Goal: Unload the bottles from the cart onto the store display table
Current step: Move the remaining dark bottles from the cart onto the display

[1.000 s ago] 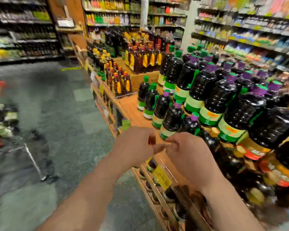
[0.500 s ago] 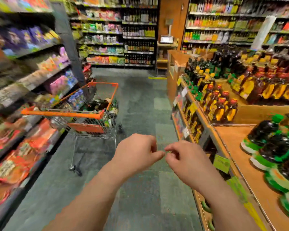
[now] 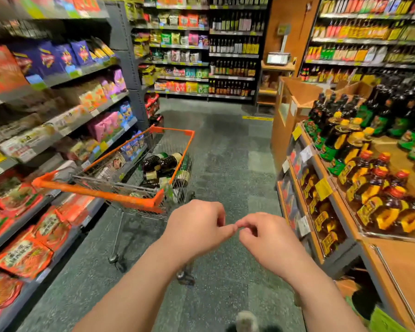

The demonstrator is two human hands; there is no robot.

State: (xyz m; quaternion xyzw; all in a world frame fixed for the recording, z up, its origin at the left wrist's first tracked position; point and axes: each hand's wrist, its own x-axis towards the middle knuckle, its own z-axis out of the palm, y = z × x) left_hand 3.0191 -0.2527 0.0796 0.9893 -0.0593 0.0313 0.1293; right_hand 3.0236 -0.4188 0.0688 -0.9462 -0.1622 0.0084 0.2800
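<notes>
Both hands, the left hand (image 3: 197, 226) and right hand (image 3: 265, 237), were curled, fingertips touching, holding nothing. At 11 o'clock, the orange-rimmed wire cart (image 3: 101, 193) held dark bottles (image 3: 162, 164). The wooden bench (image 3: 407, 264) stood at 3 o'clock.

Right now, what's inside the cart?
The cart holds several dark bottles lying on their sides, piled toward its far end. How many lie beneath the top ones is hidden by the pile and the wire walls. Both hands are empty.

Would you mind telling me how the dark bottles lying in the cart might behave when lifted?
The bottles look full of dark liquid, so probably heavy. They lie piled on their sides in the cart, so neighbours may roll.
</notes>
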